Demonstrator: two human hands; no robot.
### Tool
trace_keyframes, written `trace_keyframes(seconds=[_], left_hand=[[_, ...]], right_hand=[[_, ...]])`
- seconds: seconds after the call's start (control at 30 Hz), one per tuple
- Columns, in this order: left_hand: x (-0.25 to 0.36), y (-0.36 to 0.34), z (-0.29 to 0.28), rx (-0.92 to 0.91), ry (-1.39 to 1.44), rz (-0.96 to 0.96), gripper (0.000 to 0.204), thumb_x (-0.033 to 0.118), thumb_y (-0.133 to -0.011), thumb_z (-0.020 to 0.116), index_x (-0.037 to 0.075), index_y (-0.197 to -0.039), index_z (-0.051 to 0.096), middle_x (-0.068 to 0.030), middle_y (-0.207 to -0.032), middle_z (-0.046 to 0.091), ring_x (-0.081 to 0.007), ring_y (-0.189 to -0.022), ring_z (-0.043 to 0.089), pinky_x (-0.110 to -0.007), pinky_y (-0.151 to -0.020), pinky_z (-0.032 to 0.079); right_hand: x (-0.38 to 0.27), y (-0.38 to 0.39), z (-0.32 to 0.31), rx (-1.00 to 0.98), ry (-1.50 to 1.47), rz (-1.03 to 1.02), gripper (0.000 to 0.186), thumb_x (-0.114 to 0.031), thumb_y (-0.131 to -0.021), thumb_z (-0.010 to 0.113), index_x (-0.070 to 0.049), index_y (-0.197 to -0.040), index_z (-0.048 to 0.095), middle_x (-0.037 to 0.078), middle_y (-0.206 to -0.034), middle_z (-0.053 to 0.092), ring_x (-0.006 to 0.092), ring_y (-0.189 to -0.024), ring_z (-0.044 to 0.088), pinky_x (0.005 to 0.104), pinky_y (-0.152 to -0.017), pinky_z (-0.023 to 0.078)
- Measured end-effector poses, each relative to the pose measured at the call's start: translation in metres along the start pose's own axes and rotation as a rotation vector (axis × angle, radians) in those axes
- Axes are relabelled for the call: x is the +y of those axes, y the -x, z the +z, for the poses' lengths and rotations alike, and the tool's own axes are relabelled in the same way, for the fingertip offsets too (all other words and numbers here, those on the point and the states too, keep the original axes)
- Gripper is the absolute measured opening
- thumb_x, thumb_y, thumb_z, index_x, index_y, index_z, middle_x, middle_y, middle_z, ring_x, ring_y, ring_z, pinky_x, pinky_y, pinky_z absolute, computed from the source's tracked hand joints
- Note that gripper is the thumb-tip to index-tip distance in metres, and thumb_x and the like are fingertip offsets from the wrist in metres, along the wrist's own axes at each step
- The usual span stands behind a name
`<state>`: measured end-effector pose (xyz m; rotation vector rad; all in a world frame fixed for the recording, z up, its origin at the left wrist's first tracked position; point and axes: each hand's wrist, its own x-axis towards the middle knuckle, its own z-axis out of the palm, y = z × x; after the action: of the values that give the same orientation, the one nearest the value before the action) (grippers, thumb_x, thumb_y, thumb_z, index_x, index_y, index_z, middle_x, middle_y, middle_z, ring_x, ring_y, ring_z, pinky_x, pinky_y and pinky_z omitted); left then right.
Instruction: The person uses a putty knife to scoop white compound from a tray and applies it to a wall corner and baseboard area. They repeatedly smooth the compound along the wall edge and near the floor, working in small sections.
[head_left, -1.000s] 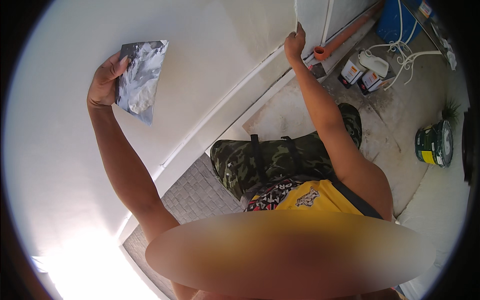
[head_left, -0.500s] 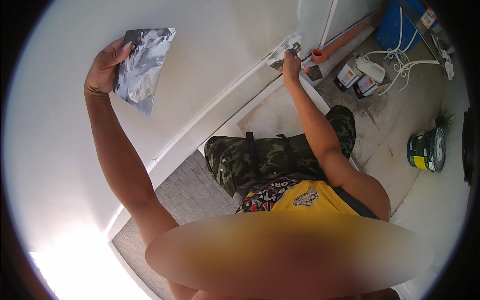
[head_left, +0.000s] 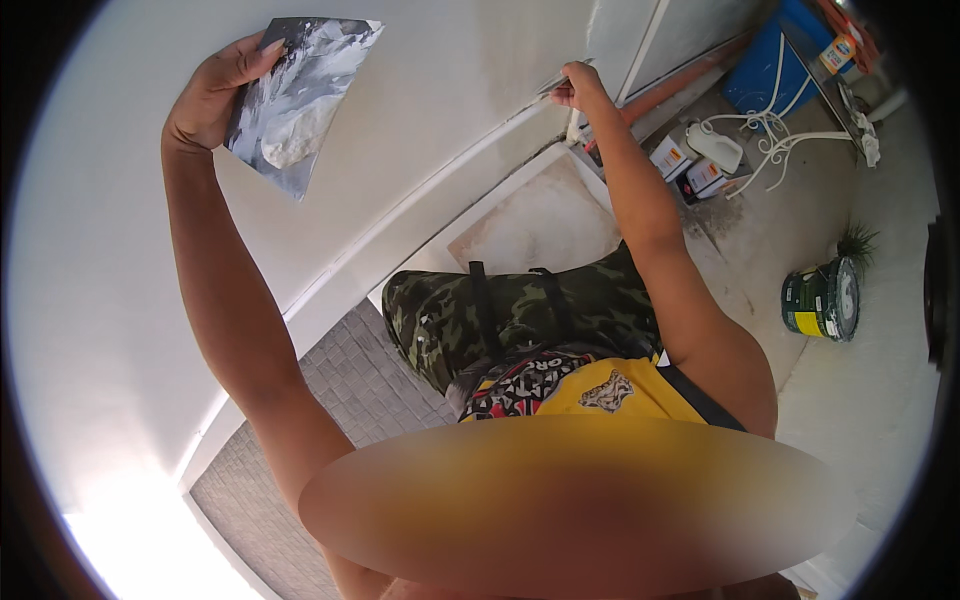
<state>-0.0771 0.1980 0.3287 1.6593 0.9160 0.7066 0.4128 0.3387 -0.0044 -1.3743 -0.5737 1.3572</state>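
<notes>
My left hand (head_left: 208, 98) grips the edge of a thin dark plate (head_left: 270, 80), thumb on top and fingers underneath. White putty is smeared over the plate, with a thick lump (head_left: 290, 138) near its lower end. Farther right, my right hand (head_left: 584, 88) is closed around a putty knife (head_left: 554, 86), whose blade shows only as a narrow sliver at the pale wall (head_left: 450, 90). The knife's handle is hidden in my fist. Just below that hand runs a ledge (head_left: 430, 195) along the wall.
A white-rimmed slab (head_left: 540, 215) lies below the ledge. At right are an orange pipe (head_left: 670, 82), white-and-black cans (head_left: 702, 180), a pale jug (head_left: 714, 146), a white scrolled metal stand (head_left: 775, 130), a blue bin (head_left: 758, 75) and a dark green bucket (head_left: 808, 300).
My right hand has moved up along the wall, and the knife's blade has turned nearly edge-on. The left hand and plate sit slightly higher in view, which has itself shifted.
</notes>
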Motion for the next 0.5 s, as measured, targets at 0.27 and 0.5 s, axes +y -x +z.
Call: trace_keyframes(seconds=[0.27, 0.5], left_hand=[[-0.002, 0.0, -0.006, -0.082, 0.06, -0.028, 0.054, 0.027, -0.103, 0.061, -0.005, -0.145, 0.048, -0.0069, -0.127, 0.066, -0.0123, -0.109, 0.064, -0.028, -0.097, 0.05], [-0.002, -0.001, -0.005, -0.098, 0.083, -0.024, 0.054, 0.026, -0.104, 0.061, -0.004, -0.146, 0.048, -0.0065, -0.128, 0.066, -0.0125, -0.11, 0.064, -0.029, -0.098, 0.05]], right_hand=[[0.023, -0.009, -0.037, 0.049, -0.044, 0.014, 0.021, -0.017, -0.092, 0.056, -0.001, -0.104, 0.06, 0.018, -0.092, 0.067, 0.0316, -0.077, 0.069, 0.0478, -0.071, 0.062], [0.022, -0.024, -0.02, -0.014, -0.035, -0.014, 0.015, -0.013, -0.088, 0.059, 0.001, -0.094, 0.057, 0.018, -0.086, 0.065, 0.0315, -0.073, 0.069, 0.0474, -0.072, 0.063]])
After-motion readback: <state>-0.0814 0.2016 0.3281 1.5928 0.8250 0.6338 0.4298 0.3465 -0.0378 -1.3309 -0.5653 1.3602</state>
